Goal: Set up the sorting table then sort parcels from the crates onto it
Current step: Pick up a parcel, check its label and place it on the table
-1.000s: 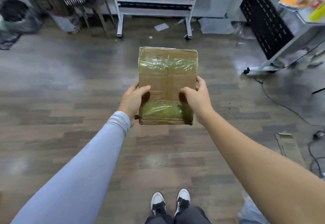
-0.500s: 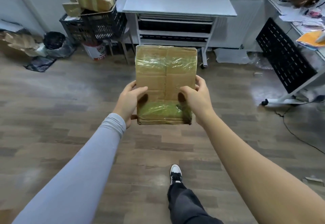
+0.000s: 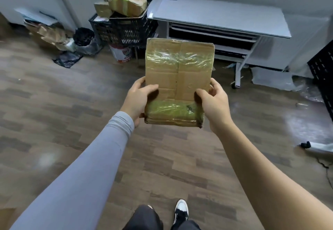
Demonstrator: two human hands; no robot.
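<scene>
We hold a flat brown cardboard parcel [image 3: 178,83] out in front of us above the wooden floor [image 3: 54,114], our left hand [image 3: 137,101] gripping its left edge and our right hand [image 3: 214,103] its right, thumbs on top. Clear crinkled tape bands its upper part; a greenish wrapped band crosses its near end. Ahead stand the grey surface [image 3: 219,15] and a black crate [image 3: 124,29] heaped with parcels.
</scene>
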